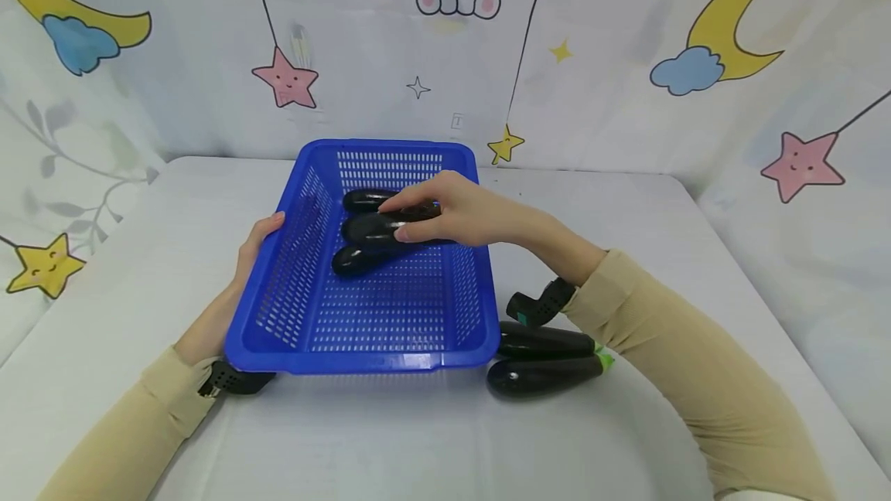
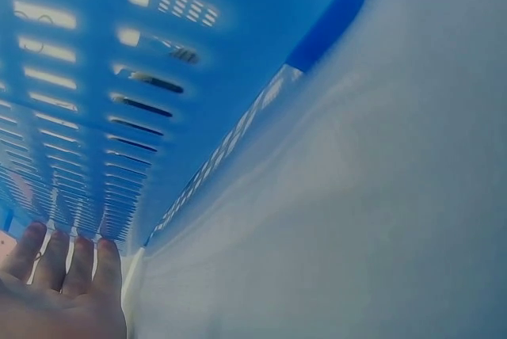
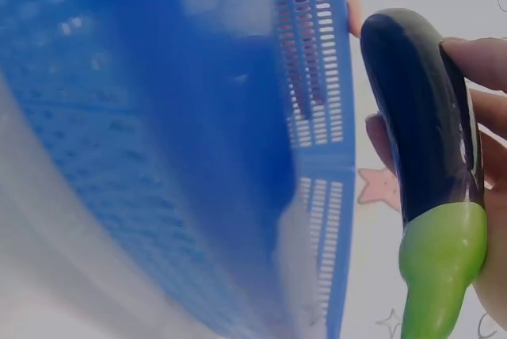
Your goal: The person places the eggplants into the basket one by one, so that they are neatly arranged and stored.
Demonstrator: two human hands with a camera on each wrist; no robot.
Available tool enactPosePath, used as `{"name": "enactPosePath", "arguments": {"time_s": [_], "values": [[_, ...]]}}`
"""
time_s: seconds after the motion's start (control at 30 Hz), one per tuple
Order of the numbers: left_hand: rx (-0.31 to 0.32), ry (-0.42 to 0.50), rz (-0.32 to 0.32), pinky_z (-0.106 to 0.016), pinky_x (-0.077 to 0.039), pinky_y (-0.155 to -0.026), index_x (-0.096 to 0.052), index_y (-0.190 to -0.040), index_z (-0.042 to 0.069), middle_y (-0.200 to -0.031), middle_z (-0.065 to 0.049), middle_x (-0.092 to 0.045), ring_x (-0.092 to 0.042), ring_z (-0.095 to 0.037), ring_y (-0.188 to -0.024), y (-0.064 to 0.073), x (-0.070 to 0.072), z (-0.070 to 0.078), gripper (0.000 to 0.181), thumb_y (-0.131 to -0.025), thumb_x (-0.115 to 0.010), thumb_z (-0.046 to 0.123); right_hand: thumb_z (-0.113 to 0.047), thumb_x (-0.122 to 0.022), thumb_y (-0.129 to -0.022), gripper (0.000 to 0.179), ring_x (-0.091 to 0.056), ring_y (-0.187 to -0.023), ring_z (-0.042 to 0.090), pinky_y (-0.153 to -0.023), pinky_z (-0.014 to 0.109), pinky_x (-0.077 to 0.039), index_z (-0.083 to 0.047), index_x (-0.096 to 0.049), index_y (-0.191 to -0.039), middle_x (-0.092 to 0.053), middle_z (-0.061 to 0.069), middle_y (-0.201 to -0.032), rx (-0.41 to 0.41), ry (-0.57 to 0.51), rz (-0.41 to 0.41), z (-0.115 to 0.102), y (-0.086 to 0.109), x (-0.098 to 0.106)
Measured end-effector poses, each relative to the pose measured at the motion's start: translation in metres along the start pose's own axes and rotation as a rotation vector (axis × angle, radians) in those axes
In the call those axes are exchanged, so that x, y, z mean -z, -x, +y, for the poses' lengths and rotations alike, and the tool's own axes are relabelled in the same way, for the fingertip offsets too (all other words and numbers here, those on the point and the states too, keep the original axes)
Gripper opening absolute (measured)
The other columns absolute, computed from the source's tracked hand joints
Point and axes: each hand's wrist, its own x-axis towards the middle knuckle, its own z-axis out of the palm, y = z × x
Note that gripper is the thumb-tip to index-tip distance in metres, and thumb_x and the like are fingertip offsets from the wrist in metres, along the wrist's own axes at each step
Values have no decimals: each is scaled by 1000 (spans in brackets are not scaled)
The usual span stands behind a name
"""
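Beige sleeves [image 1: 685, 385] are filling the lower corners, nearest the viewer, leading to two hands at a blue basket [image 1: 379, 323]. The left hand [image 1: 252, 252] is gripping the basket's left side, its fingers [image 2: 79, 268] lying against the slotted plastic, likely for steadying it. The right hand [image 1: 459, 211] is grasping an eggplant [image 3: 420, 117] between thumb and fingers, holding it inside the basket's outline, over the other eggplants [image 1: 353, 260]; whether it is touching them is not clear. Pinching it by the flanks is probably leaving its rounded end free for setting down.

Its long axis is running roughly left to right in the head view, the blunt dark end pointing left and the green stem end pointing back toward the right wrist. Those beneath are lying much the same way. Just right of the basket, two loose eggplants [image 1: 546, 377] are resting side by side on the worktop [image 1: 348, 447], stems pointing right, presumably within easy reach of the right hand.
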Motion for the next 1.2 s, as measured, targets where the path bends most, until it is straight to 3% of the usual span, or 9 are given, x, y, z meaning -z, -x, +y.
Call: {"name": "enactPosePath", "arguments": {"time_s": [0.47, 0.73, 0.97, 1.2], "values": [[-30, -86, 24, -27, -41, -94, -7, -153, 18, -122, 3, -44, -45, -10, -107, 0, 2, -1, 60, -103, -20, 49, -19, -67, -96, 36, -58, -101, 15, -87, 33, -47, -10, -67, -131, -69, 4, -123, 3, 20, -7, -10, -27, -2], [3, -199, 123, -31, -36, -100, 4, -158, 21, -128, 3, -37, -40, -13, -114, 2, 1, 0, 70, -101, -20, 54, -17, -66, -97, 36, -59, -105, 14, -90, 28, -47, -8, -65, -132, -68, 5, -127, -28, 14, -37, -9, -40, -10], [-8, -134, 31, -32, -39, -99, -3, -155, 18, -124, 5, -46, -45, -12, -112, 0, 4, -1, 66, -102, -20, 53, -17, -68, -96, 37, -61, -112, 13, -100, 26, -45, -8, -65, -132, -66, 5, -130, -74, 1, -67, -1, -53, -23], [-8, -148, 45, -32, -38, -100, -7, -154, 19, -125, 6, -45, -45, -11, -112, 1, 3, 0, 64, -101, -20, 54, -13, -70, -94, 37, -63, -109, 14, -101, 28, -46, -6, -65, -130, -67, 7, -126, -92, -38, -88, 8, -61, -33]]}}
